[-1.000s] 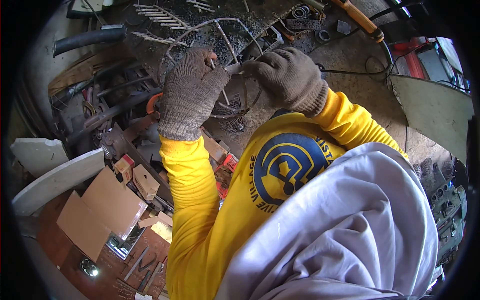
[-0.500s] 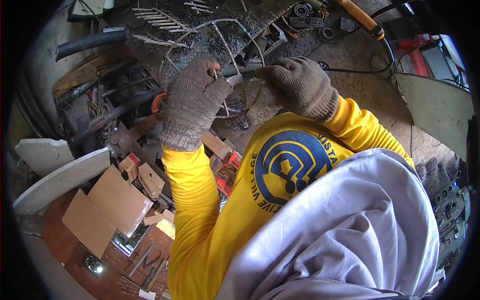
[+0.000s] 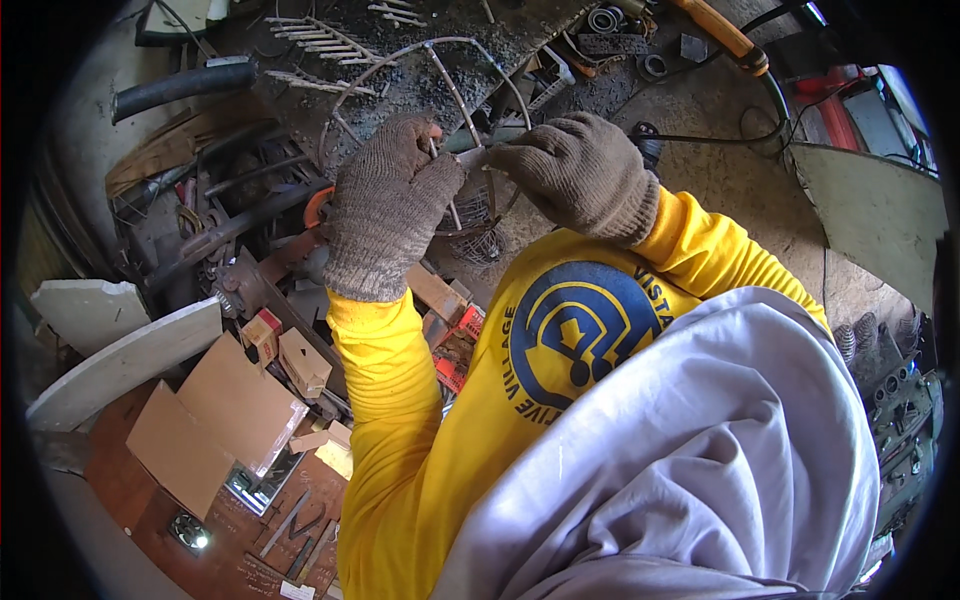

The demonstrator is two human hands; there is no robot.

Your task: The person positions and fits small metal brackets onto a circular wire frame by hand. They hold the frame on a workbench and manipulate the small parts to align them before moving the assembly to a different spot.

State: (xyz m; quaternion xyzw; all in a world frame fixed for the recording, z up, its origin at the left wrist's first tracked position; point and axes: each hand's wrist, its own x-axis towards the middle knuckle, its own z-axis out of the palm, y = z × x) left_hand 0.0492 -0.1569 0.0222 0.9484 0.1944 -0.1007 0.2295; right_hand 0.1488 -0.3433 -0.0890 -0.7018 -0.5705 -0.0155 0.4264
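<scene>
My left hand [image 3: 395, 205], in a brown knitted glove, is closed around a thin metal rod [image 3: 455, 214] whose lower end pokes out below the thumb. Beside its thumb, a small flat grey metal piece [image 3: 470, 158] lies across the rod. The gloved fingers of my right hand [image 3: 580, 175] are pinched together at the other end of that piece; its end is hidden by the glove. Just beyond both hands stands a round frame of bent metal rod [image 3: 452, 85], with a cross rod running down behind the flat piece. Tangled wire mesh [image 3: 478, 245] shows under the hands.
Metal rods welded like a comb [image 3: 318, 38] lie on the dark gritty surface at the far side. An orange-handled tool with a cable [image 3: 725, 35] hangs at upper right. Scrap metal and a black hose [image 3: 185, 90] crowd the left, above open cardboard [image 3: 235, 400].
My right hand has moved left, so its fingertips now meet the flat metal piece where a gap showed before. My left hand has barely shifted.
</scene>
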